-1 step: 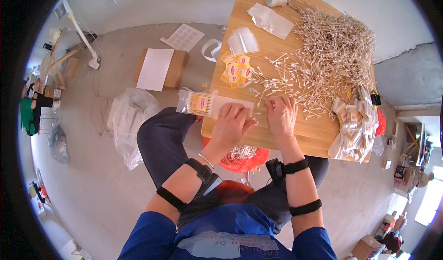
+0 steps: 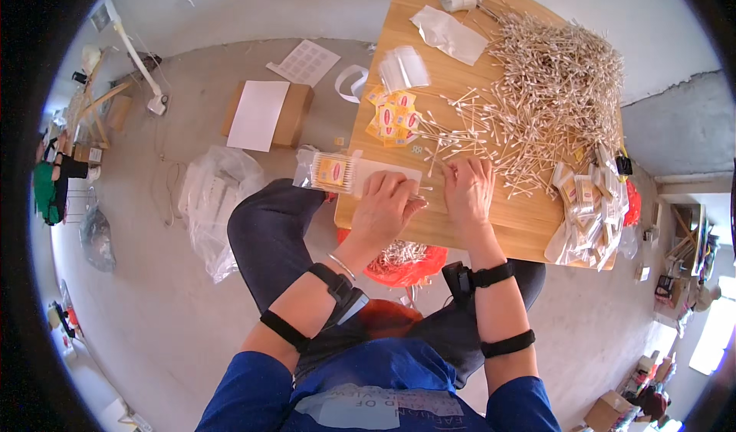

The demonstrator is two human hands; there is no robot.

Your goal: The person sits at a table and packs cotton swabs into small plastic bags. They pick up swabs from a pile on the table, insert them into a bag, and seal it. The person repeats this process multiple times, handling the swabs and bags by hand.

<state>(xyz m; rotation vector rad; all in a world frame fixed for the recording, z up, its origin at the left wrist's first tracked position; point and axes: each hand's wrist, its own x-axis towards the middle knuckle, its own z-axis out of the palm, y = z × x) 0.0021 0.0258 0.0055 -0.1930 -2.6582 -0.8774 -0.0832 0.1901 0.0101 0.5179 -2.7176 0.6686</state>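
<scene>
My left hand (image 2: 383, 206) is closed above the near edge of the wooden table, with a few cotton swabs (image 2: 426, 189) poking out by its fingertips. To its left lies a clear bag (image 2: 305, 167) with a flat pack of cotton swabs (image 2: 333, 172) and a yellow-and-white card in it; a pale strip runs from it under the hand. My right hand (image 2: 469, 190) rests at the edge of the loose swabs (image 2: 460, 137), thumb and fingers pinched together. What sits between those fingers is hidden. Several yellow cards (image 2: 394, 118) lie beyond my left hand.
A large heap of swabs (image 2: 560, 79) covers the table's far right. Filled packs (image 2: 586, 202) are piled at the right edge, and clear bags (image 2: 403, 69) lie beyond the cards. Below the table edge hangs a red bag of swabs (image 2: 406, 262). A cardboard box (image 2: 294, 116) stands on the floor.
My right hand's fingers have shifted very slightly away from me. My left hand and the things on the table stay where they were.
</scene>
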